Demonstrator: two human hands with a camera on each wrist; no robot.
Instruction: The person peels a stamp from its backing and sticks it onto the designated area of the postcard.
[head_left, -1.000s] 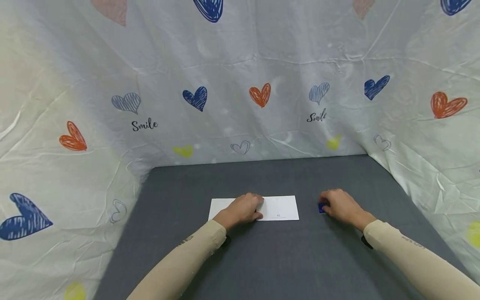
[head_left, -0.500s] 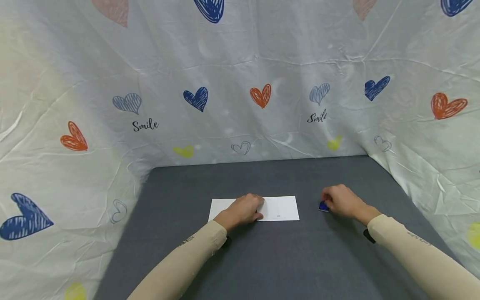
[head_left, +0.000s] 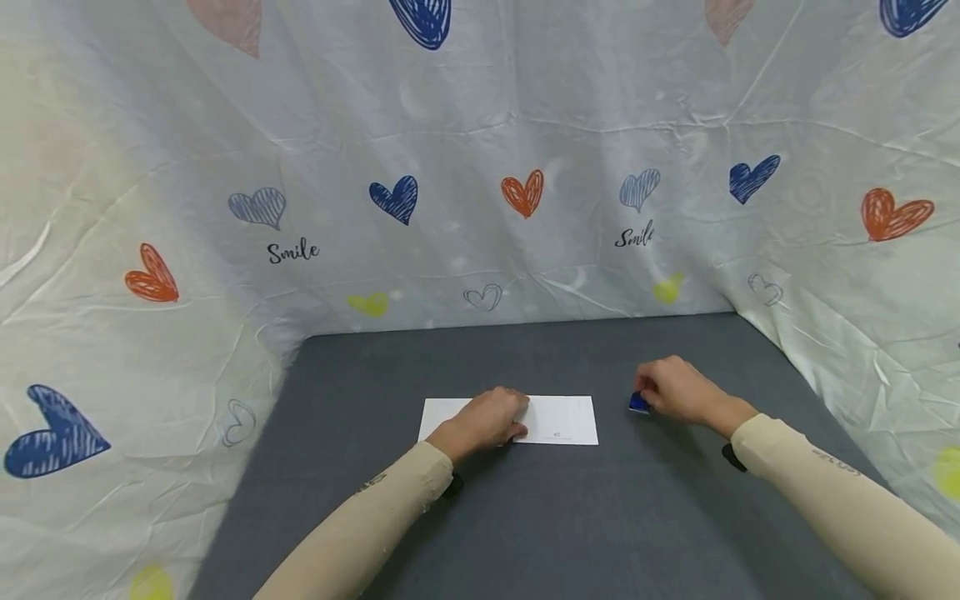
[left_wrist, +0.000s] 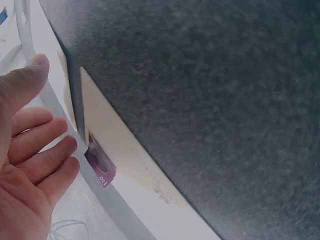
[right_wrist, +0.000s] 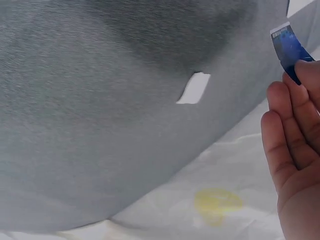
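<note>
A long white envelope (head_left: pixel 561 419) lies on the dark grey table, partly covered by my left hand (head_left: pixel 487 417). That hand rests on its middle, fingers loosely bent in the left wrist view, pinching nothing visible. There, a purple stamp (left_wrist: pixel 102 169) marked 120 shows on the envelope (left_wrist: pixel 127 155). To the right, my right hand (head_left: pixel 681 390) pinches a small blue stamp (head_left: pixel 638 403) between thumb and fingertips, a little above the table. In the right wrist view the stamp (right_wrist: pixel 287 45) has a pale edge and looks slightly bent.
A small white paper piece (right_wrist: pixel 195 89) lies on the table in the right wrist view. Dark grey cloth (head_left: pixel 555 517) covers the tabletop. A white curtain (head_left: pixel 450 250) printed with hearts stands behind the table and along both sides.
My right hand has lifted the blue stamp and moved it slightly away from me, lately a bit to the left. My left hand stays on the envelope.
</note>
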